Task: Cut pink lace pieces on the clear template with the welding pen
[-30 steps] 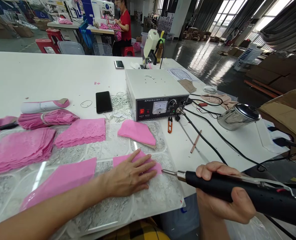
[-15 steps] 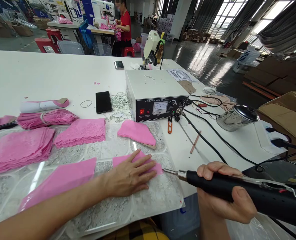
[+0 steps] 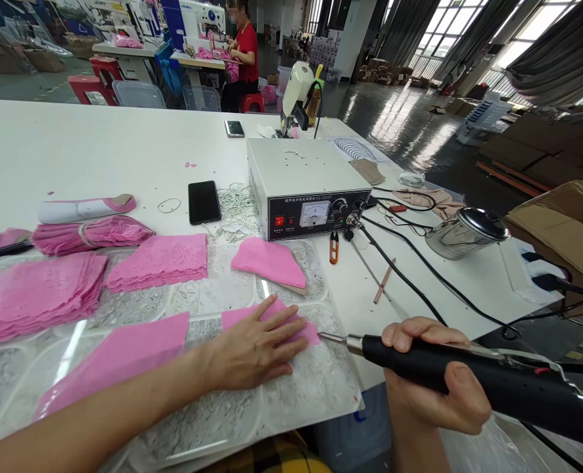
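My left hand (image 3: 261,345) lies flat with fingers spread on a small pink fabric piece (image 3: 234,318), pressing it against the marble-patterned mat (image 3: 315,387). In my right hand (image 3: 432,374) is a black ultrasonic welding handpiece (image 3: 468,371), with fingers wrapped round its body. Its thin metal tip meets the right edge of the pink piece beside my left fingertips. Left of my hand lies a larger pink fabric piece (image 3: 128,351), partly covered by my forearm. Beyond my fingers sits a stack of curved pink pieces (image 3: 269,263).
Pink lace stacks (image 3: 29,295) and a tied pink bundle (image 3: 91,233) lie left. Behind are a black phone (image 3: 204,202), tangled white cord (image 3: 239,207) and the welder's control box (image 3: 311,177). Orange snips (image 3: 334,248), cables and a metal canister (image 3: 466,233) lie right. A person in red (image 3: 244,52) sits far back.
My right hand and the handpiece have shifted slightly left and tilted a little, the tip staying at the fabric's right edge. My left hand has not visibly moved.
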Demonstrator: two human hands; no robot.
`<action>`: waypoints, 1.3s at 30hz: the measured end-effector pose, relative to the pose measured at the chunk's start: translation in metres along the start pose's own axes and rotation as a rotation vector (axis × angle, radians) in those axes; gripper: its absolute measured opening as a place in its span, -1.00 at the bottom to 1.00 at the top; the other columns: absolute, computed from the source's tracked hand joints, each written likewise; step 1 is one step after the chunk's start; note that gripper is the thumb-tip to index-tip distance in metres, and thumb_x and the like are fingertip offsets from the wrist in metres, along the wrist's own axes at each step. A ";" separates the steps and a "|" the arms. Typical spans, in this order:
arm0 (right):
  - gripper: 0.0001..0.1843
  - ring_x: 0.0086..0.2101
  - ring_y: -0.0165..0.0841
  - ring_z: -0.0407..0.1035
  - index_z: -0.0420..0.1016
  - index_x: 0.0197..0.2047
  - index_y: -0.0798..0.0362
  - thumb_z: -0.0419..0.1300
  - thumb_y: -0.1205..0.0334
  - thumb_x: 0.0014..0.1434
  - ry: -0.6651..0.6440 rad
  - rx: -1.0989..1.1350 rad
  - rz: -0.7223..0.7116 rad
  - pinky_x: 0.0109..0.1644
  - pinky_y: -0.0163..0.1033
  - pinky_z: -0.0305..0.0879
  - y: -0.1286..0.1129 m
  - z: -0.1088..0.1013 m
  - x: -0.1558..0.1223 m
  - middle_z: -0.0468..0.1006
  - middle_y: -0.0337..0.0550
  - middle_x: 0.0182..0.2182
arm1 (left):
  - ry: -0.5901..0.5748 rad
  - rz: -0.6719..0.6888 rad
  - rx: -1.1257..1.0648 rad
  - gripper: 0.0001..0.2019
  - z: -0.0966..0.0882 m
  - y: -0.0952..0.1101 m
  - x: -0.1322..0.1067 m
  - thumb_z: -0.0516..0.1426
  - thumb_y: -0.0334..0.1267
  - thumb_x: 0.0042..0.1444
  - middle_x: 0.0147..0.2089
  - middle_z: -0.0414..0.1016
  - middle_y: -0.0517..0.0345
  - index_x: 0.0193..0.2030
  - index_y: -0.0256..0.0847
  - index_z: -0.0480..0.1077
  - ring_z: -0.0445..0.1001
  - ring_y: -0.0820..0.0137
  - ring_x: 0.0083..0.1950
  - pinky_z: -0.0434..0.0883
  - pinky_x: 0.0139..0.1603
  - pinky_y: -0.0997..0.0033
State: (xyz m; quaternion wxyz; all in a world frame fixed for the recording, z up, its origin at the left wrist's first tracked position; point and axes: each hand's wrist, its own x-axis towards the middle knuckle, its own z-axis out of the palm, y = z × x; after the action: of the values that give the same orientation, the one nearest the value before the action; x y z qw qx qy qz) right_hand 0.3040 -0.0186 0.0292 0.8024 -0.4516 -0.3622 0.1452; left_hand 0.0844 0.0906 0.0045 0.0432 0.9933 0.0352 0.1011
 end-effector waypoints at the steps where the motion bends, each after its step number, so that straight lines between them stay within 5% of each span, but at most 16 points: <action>1: -0.81 -0.58 -0.43 0.25 0.38 -0.37 0.05 0.03 0.15 0.01 -0.005 0.011 0.002 -0.52 -0.20 0.26 0.000 0.000 0.000 0.36 -0.20 -0.46 | 0.001 0.000 0.001 -0.59 0.000 0.000 0.000 -0.03 -0.07 0.37 0.29 0.32 -0.01 0.24 -0.20 0.28 0.20 0.11 0.35 -0.14 0.43 -0.12; 39: -0.77 -0.61 -0.44 0.28 0.44 -0.42 0.12 0.08 0.17 -0.14 0.038 0.097 -0.030 -0.57 -0.23 0.27 -0.002 0.001 0.007 0.43 -0.18 -0.49 | -0.068 -0.010 -0.110 -0.53 -0.003 -0.002 -0.001 -0.07 -0.02 0.37 0.33 0.24 -0.10 0.30 -0.21 0.21 0.15 0.05 0.37 -0.11 0.40 -0.16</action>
State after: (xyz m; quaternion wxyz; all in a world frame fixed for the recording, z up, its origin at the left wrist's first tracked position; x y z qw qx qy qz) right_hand 0.3079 -0.0153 0.0344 0.8320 -0.4095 -0.3462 0.1421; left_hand 0.0831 0.0932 0.0069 0.0993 0.9921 0.0332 0.0689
